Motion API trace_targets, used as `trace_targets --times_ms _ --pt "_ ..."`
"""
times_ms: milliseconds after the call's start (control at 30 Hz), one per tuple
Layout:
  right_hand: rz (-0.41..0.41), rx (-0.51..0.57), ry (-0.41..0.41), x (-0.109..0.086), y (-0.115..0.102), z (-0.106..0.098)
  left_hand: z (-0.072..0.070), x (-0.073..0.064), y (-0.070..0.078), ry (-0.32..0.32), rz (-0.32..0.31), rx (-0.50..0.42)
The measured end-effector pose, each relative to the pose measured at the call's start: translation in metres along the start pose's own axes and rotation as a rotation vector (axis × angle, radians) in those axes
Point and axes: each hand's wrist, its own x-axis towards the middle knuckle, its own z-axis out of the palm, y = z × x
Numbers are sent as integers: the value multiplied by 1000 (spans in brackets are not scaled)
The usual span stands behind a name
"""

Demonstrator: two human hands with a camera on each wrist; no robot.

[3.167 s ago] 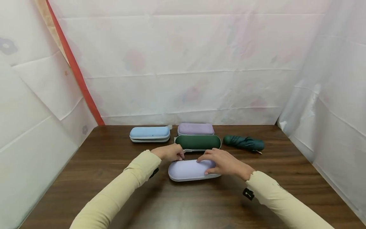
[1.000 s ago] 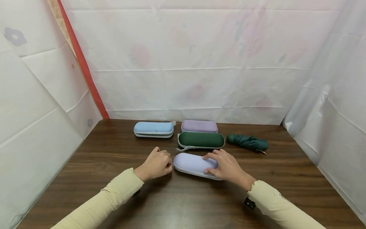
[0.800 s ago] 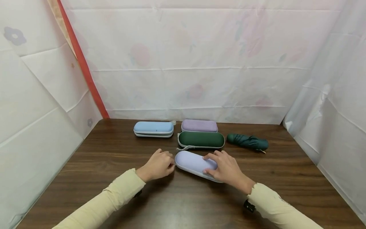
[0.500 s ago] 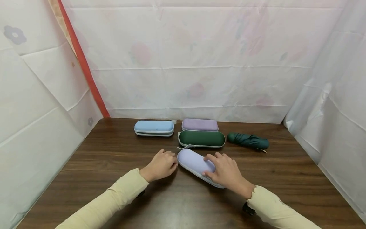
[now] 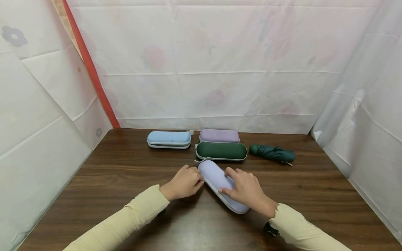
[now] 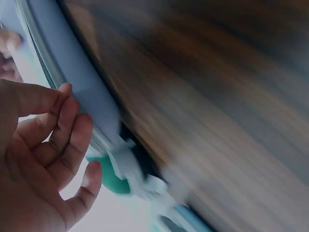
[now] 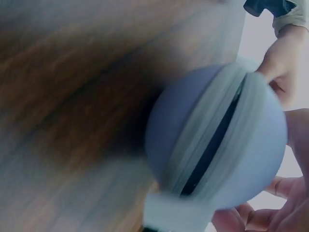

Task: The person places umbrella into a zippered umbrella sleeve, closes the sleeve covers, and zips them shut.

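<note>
Lilac case [image 5: 214, 174] is held between the two hands, set slantwise: far end by the fingers of the left hand [image 5: 184, 182], near end below the right hand [image 5: 246, 187]. The case is gripped from above by the right hand, thumb on the side toward the left hand, fingers over the top; its spread is moderate. The left hand is narrowed, thumb and forefinger tips brought together at the seam [image 7: 212, 140]; what is pinched there is hidden by the fingers. In the right wrist view a dark gap is seen along the seam at one end.

Green case [image 5: 221, 151] is placed just beyond the hands, its pale strap [image 5: 204, 159] just beside the far end of the lilac case. Purple case [image 5: 219, 135] is partly covered by it from behind. Blue case [image 5: 169, 137] is located beyond the left hand. Folded umbrella [image 5: 272, 153] is laid beyond the right hand and to its right. All are supported by the brown table [image 5: 317, 190]; pale patterned cloth [image 5: 201, 94] is hung behind. Both wrist views are partly blurred.
</note>
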Motion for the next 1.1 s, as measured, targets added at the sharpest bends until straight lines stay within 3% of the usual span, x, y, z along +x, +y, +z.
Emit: trace_targets --times_ms 100,200,267,367,533,633,767,1100 --pt "16 12 -21 1 -3 0 -2 5 8 1 38 6" --pt "18 62 -92 5 -1 -4 -3 7 9 15 52 20" --pt "-27 98 -140 11 4 -8 -4 5 7 14 46 24" --pt "-232 87 -186 24 16 -15 -5 3 4 -13 40 17" --pt "-733 -188 -235 48 25 -16 -4 1 2 -49 27 -9" --pt "-899 -317 -265 55 23 -14 -3 0 3 -67 19 -24" --pt "-934 -360 -297 59 19 -15 -2 -2 5 -97 17 -23" --pt "-837 -291 -359 62 16 -21 -4 -2 2 -82 44 23"
